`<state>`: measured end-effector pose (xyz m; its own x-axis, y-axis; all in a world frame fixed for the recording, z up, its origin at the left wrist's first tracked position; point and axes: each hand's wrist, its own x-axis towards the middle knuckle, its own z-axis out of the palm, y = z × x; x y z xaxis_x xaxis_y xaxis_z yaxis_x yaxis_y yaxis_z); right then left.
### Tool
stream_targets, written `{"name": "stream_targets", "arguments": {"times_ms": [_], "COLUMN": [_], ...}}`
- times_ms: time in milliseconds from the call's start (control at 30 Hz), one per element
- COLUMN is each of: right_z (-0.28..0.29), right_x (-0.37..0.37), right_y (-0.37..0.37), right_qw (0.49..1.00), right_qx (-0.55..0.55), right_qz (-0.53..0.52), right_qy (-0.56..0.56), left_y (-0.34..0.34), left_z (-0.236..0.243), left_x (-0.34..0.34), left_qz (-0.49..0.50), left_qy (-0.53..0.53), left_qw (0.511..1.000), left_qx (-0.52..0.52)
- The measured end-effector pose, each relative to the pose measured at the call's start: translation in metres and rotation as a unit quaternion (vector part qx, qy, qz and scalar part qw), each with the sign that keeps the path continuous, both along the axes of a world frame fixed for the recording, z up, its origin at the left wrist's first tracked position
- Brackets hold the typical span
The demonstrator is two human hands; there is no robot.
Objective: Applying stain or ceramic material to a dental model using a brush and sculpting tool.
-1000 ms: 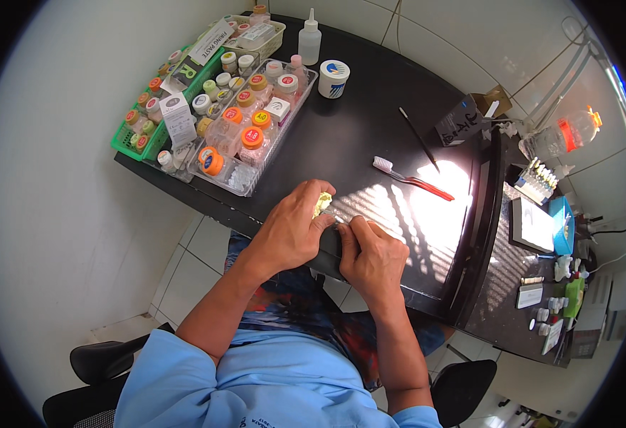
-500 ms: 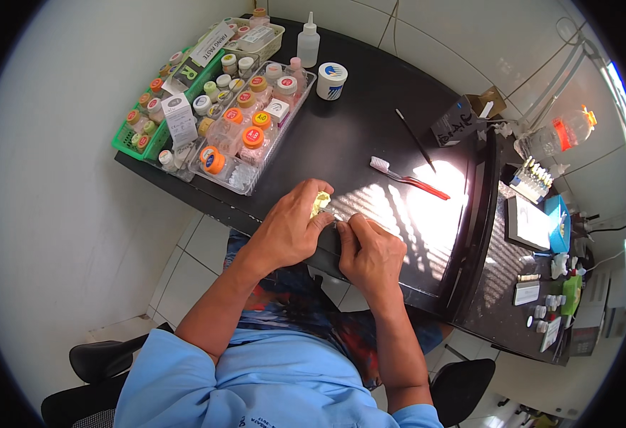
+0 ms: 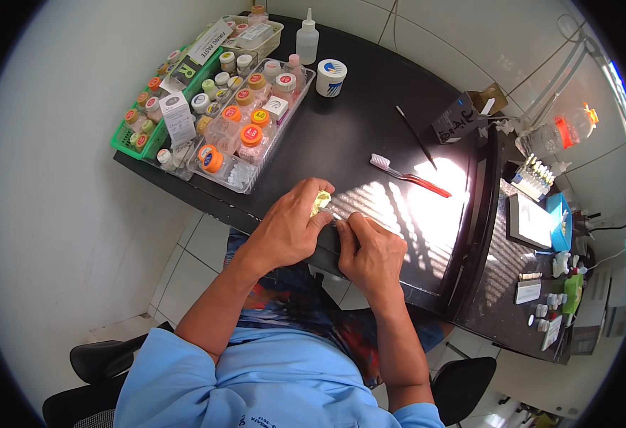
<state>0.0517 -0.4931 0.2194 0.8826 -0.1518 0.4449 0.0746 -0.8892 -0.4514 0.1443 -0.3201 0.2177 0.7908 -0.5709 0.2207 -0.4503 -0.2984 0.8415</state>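
Over the near edge of the black desk, my left hand is closed around a small pale yellow lump that looks like a plaster dental piece. Only its upper part shows past the thumb and fingers. Close on the right, my right hand is closed in a pinch, thumb and bent forefinger together. From that pinch a short, thin, shiny tool tip reaches toward the yellow piece and my left thumb. The rest of the tool is hidden in my fingers, and I cannot tell whether its tip touches the piece.
A clear tray of small jars stands back left, beside a green basket. Behind are a squeeze bottle and a white tub. A red toothbrush and a thin dark brush lie to the right, near a box.
Both hands keep nearly the same place and grip. A little more of the shiny tip shows between them; the view has shifted very slightly.
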Motion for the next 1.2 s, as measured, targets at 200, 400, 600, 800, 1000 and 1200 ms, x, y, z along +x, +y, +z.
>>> {"name": "stream_targets", "arguments": {"times_ms": [200,400,600,800,1000,1200], "right_z": [0.0024,0.0009,0.002,0.0026,0.0014,0.0024], "right_x": [-0.0003,-0.0002,-0.0008,-0.0008,-0.0003,-0.0004], "right_y": [0.0,-0.0006,-0.0004,-0.0001,-0.0003,-0.0003], "right_qw": [1.0,1.0,1.0,1.0,1.0,1.0], "right_qx": [-0.003,0.004,0.003,0.001,-0.002,0.005], "right_qz": [0.003,0.003,0.005,0.004,0.003,0.006], "right_qy": [0.006,0.005,0.008,0.008,0.008,-0.003], "left_y": [0.0,-0.0011,-0.0008,-0.0013,-0.0012,0.0001], "left_z": [0.0011,0.0005,0.002,0.0038,0.0046,0.0013], "left_x": [0.0005,-0.0013,-0.0009,-0.0014,-0.0009,-0.001], "left_qz": [-0.003,0.003,0.0,0.002,-0.002,-0.003], "left_qy": [-0.005,0.001,-0.008,0.0,0.008,-0.002], "left_qw": [1.0,1.0,1.0,1.0,1.0,1.0], "left_qx": [-0.001,-0.002,-0.006,-0.003,-0.003,-0.006]}}
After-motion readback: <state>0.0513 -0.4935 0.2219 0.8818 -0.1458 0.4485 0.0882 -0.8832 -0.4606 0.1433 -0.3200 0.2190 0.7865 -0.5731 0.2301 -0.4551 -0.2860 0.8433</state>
